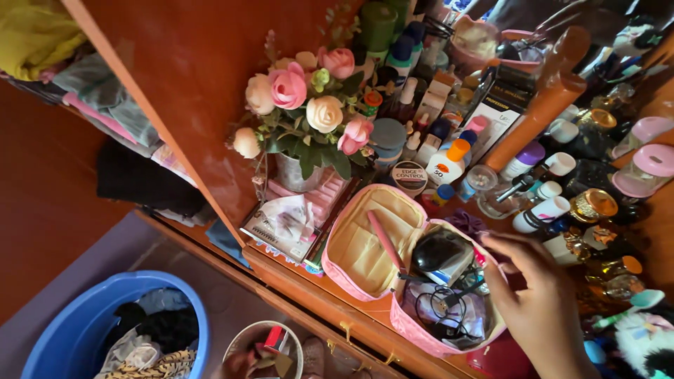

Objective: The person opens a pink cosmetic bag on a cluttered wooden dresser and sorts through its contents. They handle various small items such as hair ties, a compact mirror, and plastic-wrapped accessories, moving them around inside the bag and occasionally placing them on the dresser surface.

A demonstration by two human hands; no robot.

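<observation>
Pink pouch (pixel 365 277), open, right hand (pixel 537 295) at its rim.

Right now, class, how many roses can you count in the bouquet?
7: three pink, four cream. Leaves may hide more.

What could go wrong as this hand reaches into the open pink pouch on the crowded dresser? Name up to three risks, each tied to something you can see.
1. The pink pouch sits near the dresser edge; a tug might tip it toward the blue tub below.
2. The black cables are tangled, so lifting one could drag others out.
3. The right hand is close to packed bottles; it could knock them over.
</observation>
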